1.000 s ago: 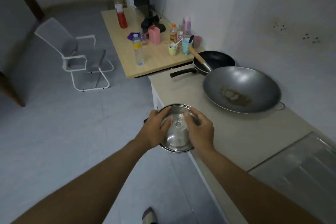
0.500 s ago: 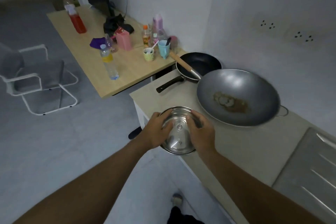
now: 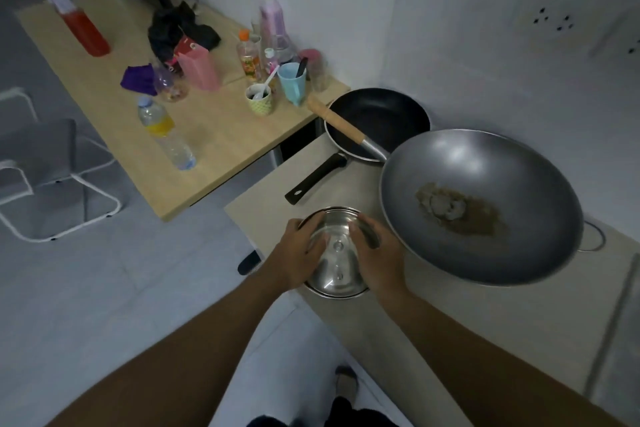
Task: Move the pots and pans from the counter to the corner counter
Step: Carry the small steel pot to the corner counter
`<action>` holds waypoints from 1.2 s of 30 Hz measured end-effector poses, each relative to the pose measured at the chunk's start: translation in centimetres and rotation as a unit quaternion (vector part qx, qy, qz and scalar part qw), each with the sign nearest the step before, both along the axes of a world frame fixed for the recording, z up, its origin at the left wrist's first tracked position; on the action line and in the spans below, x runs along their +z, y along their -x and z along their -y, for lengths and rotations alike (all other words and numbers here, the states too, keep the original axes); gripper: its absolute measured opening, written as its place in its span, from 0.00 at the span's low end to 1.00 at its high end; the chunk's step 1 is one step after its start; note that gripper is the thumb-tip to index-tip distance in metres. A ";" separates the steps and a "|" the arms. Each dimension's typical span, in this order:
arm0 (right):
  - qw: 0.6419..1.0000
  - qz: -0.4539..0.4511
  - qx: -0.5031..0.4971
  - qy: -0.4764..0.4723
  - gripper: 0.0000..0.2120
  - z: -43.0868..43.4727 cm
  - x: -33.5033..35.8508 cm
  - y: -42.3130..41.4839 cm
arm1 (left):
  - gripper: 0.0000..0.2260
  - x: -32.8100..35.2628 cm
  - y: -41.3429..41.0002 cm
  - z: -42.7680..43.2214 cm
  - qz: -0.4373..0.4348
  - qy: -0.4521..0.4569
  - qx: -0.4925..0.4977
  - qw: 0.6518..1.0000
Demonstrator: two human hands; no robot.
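Note:
A small steel pot (image 3: 336,262) sits at the front edge of the beige counter (image 3: 266,215). My left hand (image 3: 298,255) grips its left rim and my right hand (image 3: 377,253) grips its right rim. Its black handle (image 3: 248,263) pokes out below my left wrist. Just right of the pot lies a large grey wok (image 3: 481,204) with brown residue in its bowl and a wooden handle (image 3: 334,120). Behind it, in the corner, rests a black frying pan (image 3: 377,121) with a black handle (image 3: 315,178).
A wooden table (image 3: 214,135) to the left carries bottles, cups and a pink carton. A white-framed chair (image 3: 52,180) stands on the grey floor at far left. Wall sockets (image 3: 554,19) sit above the counter. A steel sink drainboard (image 3: 620,357) borders the counter at right.
The view has swung left-to-right and closer to the counter. Both hands keep hold of the steel pot, which now sits nearer the wok and further onto the counter.

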State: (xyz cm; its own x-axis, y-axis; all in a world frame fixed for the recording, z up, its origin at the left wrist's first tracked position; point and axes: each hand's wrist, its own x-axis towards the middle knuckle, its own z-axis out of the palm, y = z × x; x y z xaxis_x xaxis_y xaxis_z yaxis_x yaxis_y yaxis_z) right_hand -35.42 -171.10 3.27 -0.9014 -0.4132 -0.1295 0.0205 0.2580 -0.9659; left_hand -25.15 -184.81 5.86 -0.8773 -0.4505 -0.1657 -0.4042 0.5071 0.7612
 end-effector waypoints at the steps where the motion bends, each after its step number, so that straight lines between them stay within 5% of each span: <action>1: 1.000 -0.004 0.000 -0.006 0.12 0.3 -0.5 0.2 | 0.19 -0.5 0.3 0.4 0.003 -0.001 -0.006 1.000; 13: 0.967 -0.170 -0.027 -0.187 0.14 4.0 -3.4 1.4 | 0.18 -4.7 5.1 6.7 0.025 0.107 -0.171 0.979; 17: 0.904 -0.289 -0.015 -0.316 0.21 5.3 -2.6 1.8 | 0.35 -5.4 6.7 9.2 0.063 0.318 -0.298 0.898; 22: 0.868 -0.265 0.027 -0.419 0.28 6.6 -2.2 3.6 | 0.31 -4.7 9.7 10.9 0.049 0.400 -0.346 0.847; 36: 0.867 -0.262 0.015 -0.424 0.25 9.7 -2.6 10.2 | 0.27 -4.2 16.3 13.2 0.058 0.409 -0.323 0.852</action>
State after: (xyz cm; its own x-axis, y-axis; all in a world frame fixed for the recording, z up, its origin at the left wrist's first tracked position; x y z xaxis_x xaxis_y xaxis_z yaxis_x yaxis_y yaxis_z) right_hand -45.60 -180.80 0.70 -0.9186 -0.3944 0.0255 -0.3830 0.8722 -0.3042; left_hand -41.50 -198.02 1.69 -0.9851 0.1128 -0.1300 0.1110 0.9936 0.0211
